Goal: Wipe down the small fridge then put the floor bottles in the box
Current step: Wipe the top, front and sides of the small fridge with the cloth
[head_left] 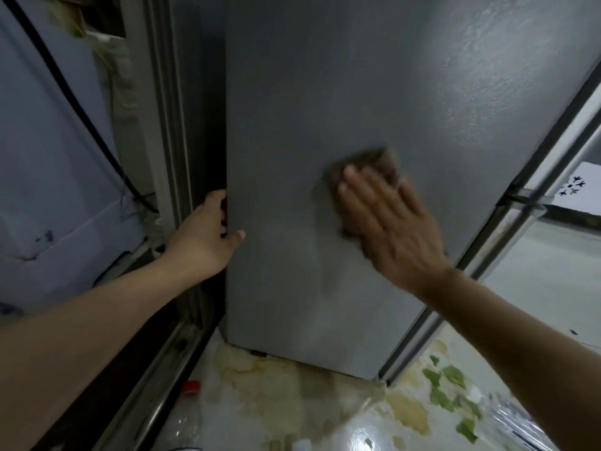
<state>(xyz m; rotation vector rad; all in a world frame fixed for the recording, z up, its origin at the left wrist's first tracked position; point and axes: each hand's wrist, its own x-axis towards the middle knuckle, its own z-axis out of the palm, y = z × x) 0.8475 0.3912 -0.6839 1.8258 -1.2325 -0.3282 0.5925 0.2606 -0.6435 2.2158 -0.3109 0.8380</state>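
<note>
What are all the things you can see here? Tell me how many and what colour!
fridge: one, grey, standing in the middle, side panel facing us
cloth: one, brown, pressed flat on the fridge side
bottle: one, clear with a red cap, on the floor at lower left
floor: pale, glossy, with yellowish stains and green patches
cable: one, black, running down the left wall
left hand: one, gripping the fridge's left edge
right hand: one, fingers flat on the cloth

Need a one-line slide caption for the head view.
Right hand presses brown cloth on grey fridge side; left hand grips its edge.
</note>
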